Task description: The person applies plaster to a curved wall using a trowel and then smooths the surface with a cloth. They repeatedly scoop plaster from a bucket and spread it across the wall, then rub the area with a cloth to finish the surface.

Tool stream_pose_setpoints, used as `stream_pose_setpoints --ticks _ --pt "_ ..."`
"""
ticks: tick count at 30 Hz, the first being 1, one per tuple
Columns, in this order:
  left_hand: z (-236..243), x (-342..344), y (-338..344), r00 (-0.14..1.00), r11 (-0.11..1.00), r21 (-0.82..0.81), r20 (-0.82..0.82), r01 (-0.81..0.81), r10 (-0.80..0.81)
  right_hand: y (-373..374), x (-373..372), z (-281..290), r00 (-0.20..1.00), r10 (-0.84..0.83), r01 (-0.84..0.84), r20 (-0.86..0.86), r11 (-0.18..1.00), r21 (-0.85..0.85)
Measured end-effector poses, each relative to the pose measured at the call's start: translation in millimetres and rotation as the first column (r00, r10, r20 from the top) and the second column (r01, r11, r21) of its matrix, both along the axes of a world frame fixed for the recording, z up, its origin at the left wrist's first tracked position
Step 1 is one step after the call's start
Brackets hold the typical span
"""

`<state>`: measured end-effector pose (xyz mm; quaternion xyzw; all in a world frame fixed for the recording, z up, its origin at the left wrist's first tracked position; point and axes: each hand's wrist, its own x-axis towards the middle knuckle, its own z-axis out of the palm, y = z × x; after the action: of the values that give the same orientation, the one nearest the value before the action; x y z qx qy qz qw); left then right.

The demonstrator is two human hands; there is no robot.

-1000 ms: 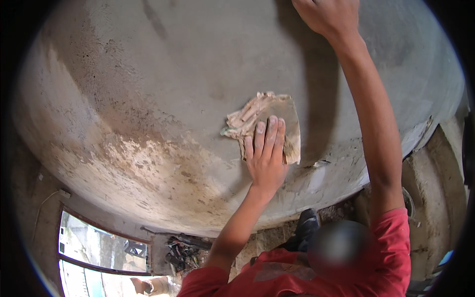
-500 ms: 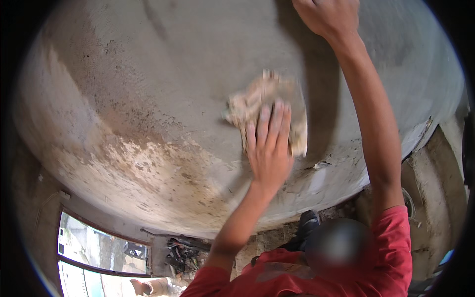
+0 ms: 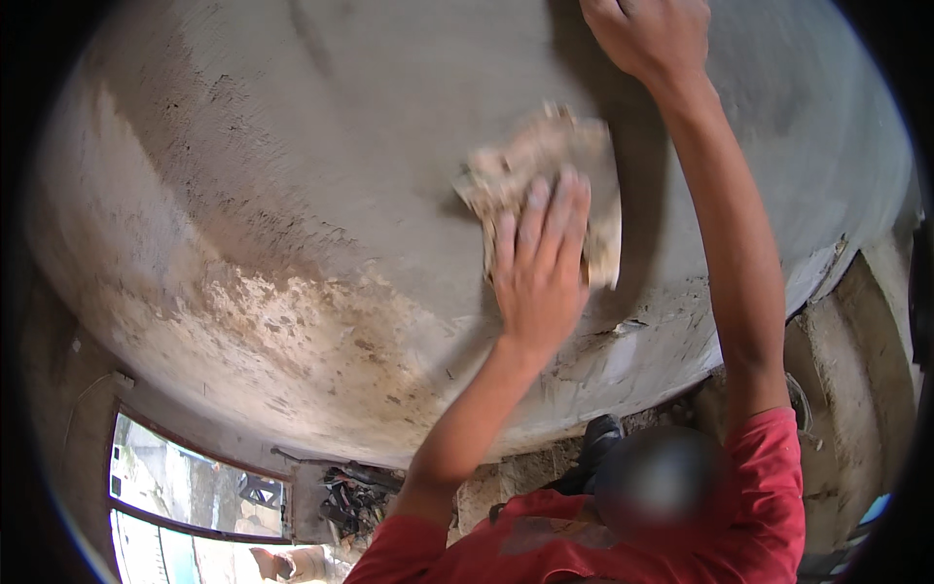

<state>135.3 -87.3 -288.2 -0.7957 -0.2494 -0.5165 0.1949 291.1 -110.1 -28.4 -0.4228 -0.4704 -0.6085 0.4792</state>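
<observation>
Under the fingers (image 3: 545, 219): rag (image 3: 540, 175).

light: soft daylight, brightest at window (image 3: 195, 496) lower left | shadows: arm shadow on wall (image 3: 292, 195) upper centre | blur: rag (image 3: 545, 175) motion-smeared | edges: fisheye bending, black vignette corners

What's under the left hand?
A crumpled tan rag, pressed flat against the grey plastered surface by the left hand. The rag's lower part and the plaster behind it are covered.

Beige rag (image 3: 545, 165), grey blotchy wall (image 3: 292, 195)
</observation>
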Motion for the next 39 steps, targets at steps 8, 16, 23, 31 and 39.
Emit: stream_pose_setpoints --ticks 8,16,23,31,39 --pt "-9.4 -2.0 -14.9 0.987 0.996 -0.091 -0.155 0.024 -0.038 1.0 1.5 0.5 1.000 -0.013 0.012 0.020 1.000 0.013" --pt "-2.5 -28.9 17.8 0.982 0.991 -0.050 0.131 -0.127 0.133 0.4 0.2 0.7 0.999 -0.034 0.034 0.008 0.999 -0.008" --pt "-37.9 -47.2 7.3 0.996 0.997 -0.036 0.060 -0.066 0.068 2.2 -0.2 1.8 1.000 -0.030 0.030 0.003 1.000 0.009" --pt "-22.1 -60.3 21.8 0.990 0.989 -0.147 0.129 -0.033 0.052 1.6 -1.0 2.0 0.999 -0.041 0.040 0.015 0.999 0.010" --pt "-20.4 -73.5 25.2 0.972 0.972 -0.187 0.159 -0.144 0.175 -0.2 0.8 0.5 1.000 0.000 0.000 0.008 1.000 -0.014"
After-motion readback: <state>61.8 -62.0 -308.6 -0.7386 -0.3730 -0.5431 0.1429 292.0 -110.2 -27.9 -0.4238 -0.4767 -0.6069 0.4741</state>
